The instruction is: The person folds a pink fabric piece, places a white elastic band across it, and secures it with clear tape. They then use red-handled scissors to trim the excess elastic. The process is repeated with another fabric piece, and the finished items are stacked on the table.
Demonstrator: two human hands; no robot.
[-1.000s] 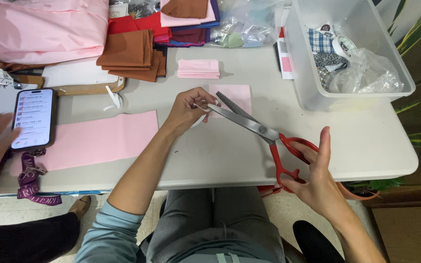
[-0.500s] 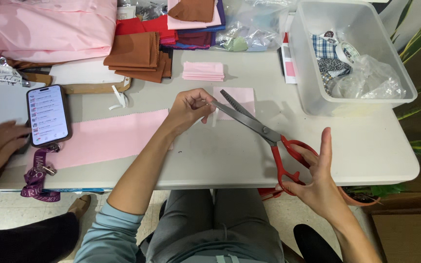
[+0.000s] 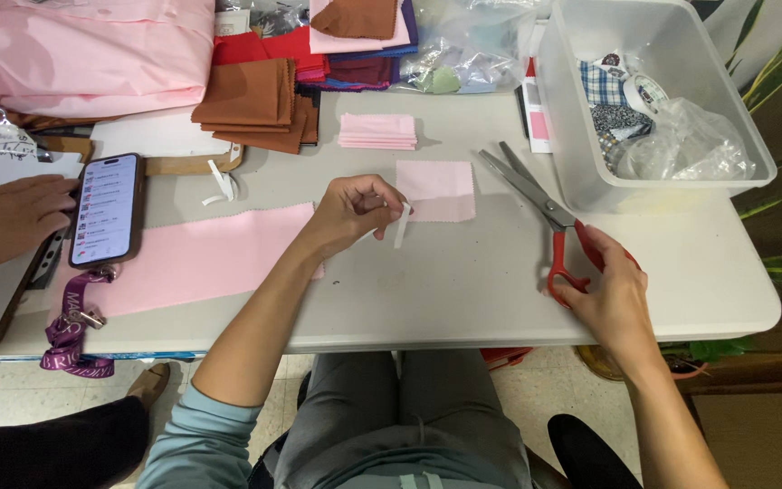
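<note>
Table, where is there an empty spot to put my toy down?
The table is bare along the near edge, between the long pink strip under the left hand and the right hand on the red scissors. Another bare patch lies below the clear bin. The far side is crowded with folded cloth and bags.

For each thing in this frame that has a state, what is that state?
scissors: blades open, resting on the table, handle in the right hand
white strip: pinched in the left hand, hanging down
pink square: lying flat
long pink fabric: spread flat
stack of pink squares: neatly piled
phone: screen lit
clear bin: uncovered
</note>
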